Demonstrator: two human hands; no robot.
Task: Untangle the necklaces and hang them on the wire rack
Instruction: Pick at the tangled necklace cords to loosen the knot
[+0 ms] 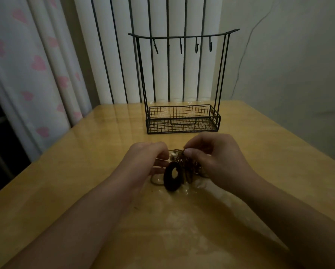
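Both bare forearms reached forward and converged. The left hand [143,158] was curled, knuckles up, fingers tucked under and pinching. The right hand [211,154] arched beside it, thumb pressed against bent fingertips.

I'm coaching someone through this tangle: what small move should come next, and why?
Probably draw the hands gently apart to loosen the knot. The left hand and right hand both pinch cords of the tangled necklaces, and the wire rack hooks hang bare.

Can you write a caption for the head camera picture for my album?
Two hands, left hand and right hand, pick at tangled necklaces before an empty-hooked wire rack.
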